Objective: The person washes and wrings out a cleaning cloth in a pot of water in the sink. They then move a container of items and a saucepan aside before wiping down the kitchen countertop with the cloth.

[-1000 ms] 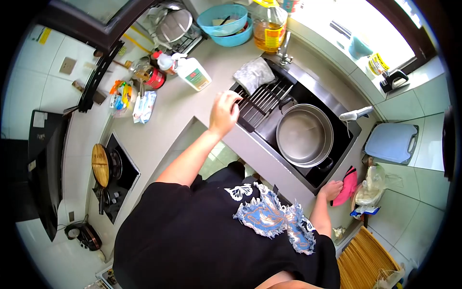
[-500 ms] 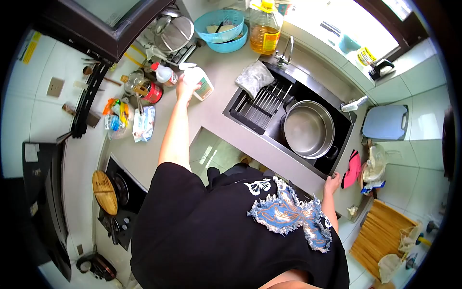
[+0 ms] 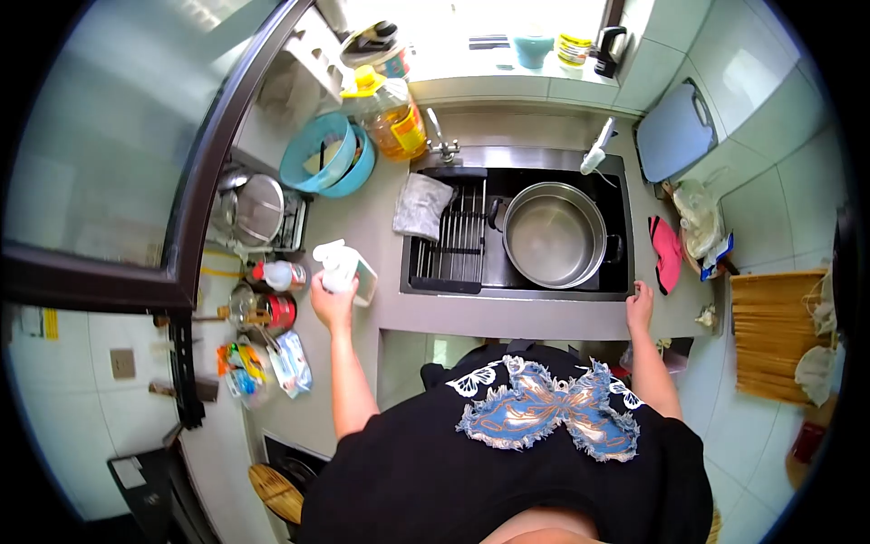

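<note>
My left hand (image 3: 333, 304) is wrapped round the upper part of a white pump bottle (image 3: 364, 283) on the counter, left of the sink. At the sink's lower right corner, my right hand (image 3: 640, 306) rests on the counter edge, its fingers partly visible; whether they are apart is unclear. A large steel pot (image 3: 555, 236) sits in the black sink (image 3: 517, 292). Beside it lies a drying rack (image 3: 464, 238), with a grey cloth (image 3: 421, 205) over its left side. The pink cloth (image 3: 666, 255) is to the right of the sink, near my right hand.
Behind the sink's left end stand an oil jug (image 3: 392, 123) and blue bowls (image 3: 319, 156). A red-capped bottle (image 3: 280, 276), a jar (image 3: 276, 311) and wipes (image 3: 291, 364) are at the left. The faucet (image 3: 441, 145) rises behind the sink. An open cabinet door (image 3: 118, 136) hangs upper left.
My left hand has gone from beside the rack to the white bottle and closed round it. My right hand stays by the sink corner. The view has turned and shifted.
</note>
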`<state>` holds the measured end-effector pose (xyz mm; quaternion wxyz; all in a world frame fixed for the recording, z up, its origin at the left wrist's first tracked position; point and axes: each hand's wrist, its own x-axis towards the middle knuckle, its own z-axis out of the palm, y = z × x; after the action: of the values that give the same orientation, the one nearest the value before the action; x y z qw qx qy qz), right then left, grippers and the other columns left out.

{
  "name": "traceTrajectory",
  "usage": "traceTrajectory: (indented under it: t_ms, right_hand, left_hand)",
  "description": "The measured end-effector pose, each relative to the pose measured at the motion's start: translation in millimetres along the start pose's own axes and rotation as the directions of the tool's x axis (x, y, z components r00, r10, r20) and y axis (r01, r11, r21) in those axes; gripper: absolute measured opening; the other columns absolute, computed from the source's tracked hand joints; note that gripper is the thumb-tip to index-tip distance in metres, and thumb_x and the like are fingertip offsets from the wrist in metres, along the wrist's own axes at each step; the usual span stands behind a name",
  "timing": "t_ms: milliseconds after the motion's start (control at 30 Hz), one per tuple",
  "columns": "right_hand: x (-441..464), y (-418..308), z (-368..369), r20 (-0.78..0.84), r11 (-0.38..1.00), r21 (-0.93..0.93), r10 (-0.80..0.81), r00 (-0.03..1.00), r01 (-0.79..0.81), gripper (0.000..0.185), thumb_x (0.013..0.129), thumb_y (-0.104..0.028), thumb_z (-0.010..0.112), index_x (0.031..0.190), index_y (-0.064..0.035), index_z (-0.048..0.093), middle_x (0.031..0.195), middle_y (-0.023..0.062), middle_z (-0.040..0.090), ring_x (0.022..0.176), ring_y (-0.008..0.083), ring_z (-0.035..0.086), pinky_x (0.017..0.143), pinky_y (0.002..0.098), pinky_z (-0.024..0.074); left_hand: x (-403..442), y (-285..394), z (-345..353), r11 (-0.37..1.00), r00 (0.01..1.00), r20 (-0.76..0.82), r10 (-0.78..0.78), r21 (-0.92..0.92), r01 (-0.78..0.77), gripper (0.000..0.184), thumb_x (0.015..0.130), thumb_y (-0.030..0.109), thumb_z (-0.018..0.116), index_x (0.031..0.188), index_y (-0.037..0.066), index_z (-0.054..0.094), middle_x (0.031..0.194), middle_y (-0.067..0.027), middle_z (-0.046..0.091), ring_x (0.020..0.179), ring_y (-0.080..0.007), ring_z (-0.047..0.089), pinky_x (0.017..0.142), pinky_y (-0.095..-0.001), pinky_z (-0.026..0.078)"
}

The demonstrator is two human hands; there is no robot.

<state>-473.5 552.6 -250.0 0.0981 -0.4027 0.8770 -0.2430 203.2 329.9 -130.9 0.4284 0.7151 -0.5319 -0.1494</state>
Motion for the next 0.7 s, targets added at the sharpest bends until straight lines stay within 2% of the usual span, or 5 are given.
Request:
traceTrajectory:
  t_ms: [67, 200, 400, 567, 700]
  right_hand:
    - [2, -5, -3, -0.014, 0.999, -0.02, 0.036, 0.999, -0.036, 0.047, 0.08, 0.002, 0.057, 0.126, -0.0059, 0.059, 0.125, 0.0181, 0.059, 0.115, 0.0365, 0.059, 0.097, 0.0423, 0.0501]
    - [13, -5, 0, -0.066, 0.98, -0.174, 0.083, 0.994, -0.093, 0.057, 0.083, -0.003, 0.062, 0.139, -0.0078, 0.053, 0.138, 0.0164, 0.054, 0.13, 0.0375, 0.051, 0.109, 0.0454, 0.0439]
    - [26, 18, 20, -0.117, 0.978, -0.198, -0.09, 0.989, 0.066, 0.072, 0.084, -0.005, 0.065, 0.152, -0.0115, 0.042, 0.151, 0.0152, 0.046, 0.137, 0.0374, 0.044, 0.116, 0.0464, 0.0374]
    - [21, 9, 31, -0.228, 0.962, -0.274, -0.054, 0.972, -0.011, 0.07, 0.086, -0.008, 0.061, 0.153, -0.0153, 0.043, 0.153, 0.0084, 0.046, 0.134, 0.036, 0.045, 0.117, 0.0457, 0.0361]
    - [14, -2, 28, -0.235, 0.949, -0.309, -0.012, 0.972, -0.063, 0.07, 0.085, -0.011, 0.061, 0.152, -0.0169, 0.045, 0.152, 0.0072, 0.047, 0.132, 0.0345, 0.047, 0.116, 0.0455, 0.0377]
  left_hand:
    - [-5, 40, -10, 0.992, 0.985, 0.156, 0.068, -0.12, -0.049, 0.055, 0.066, 0.01, 0.094, 0.111, 0.001, 0.063, 0.105, -0.0085, 0.071, 0.097, -0.0178, 0.07, 0.085, -0.0328, 0.058]
    - [-8, 156, -10, 0.975, 0.937, 0.27, 0.22, -0.095, -0.201, 0.058, 0.065, 0.015, 0.095, 0.112, 0.0, 0.065, 0.105, -0.0097, 0.07, 0.096, -0.0193, 0.07, 0.081, -0.0333, 0.06]
    - [17, 287, 69, 0.855, 0.901, 0.333, 0.278, -0.514, -0.074, 0.059, 0.071, 0.012, 0.094, 0.12, -0.004, 0.065, 0.111, -0.0091, 0.071, 0.098, -0.0165, 0.07, 0.09, -0.0325, 0.056]
    - [73, 361, 174, 0.885, 0.918, 0.254, 0.305, -0.431, -0.175, 0.055, 0.07, 0.028, 0.096, 0.106, -0.003, 0.069, 0.101, -0.0096, 0.075, 0.089, -0.0133, 0.07, 0.081, -0.0291, 0.056]
    - [141, 378, 273, 0.936, 0.924, 0.161, 0.348, -0.124, -0.331, 0.07, 0.062, 0.038, 0.097, 0.108, -0.005, 0.066, 0.099, -0.0177, 0.075, 0.091, -0.0283, 0.072, 0.083, -0.0385, 0.055]
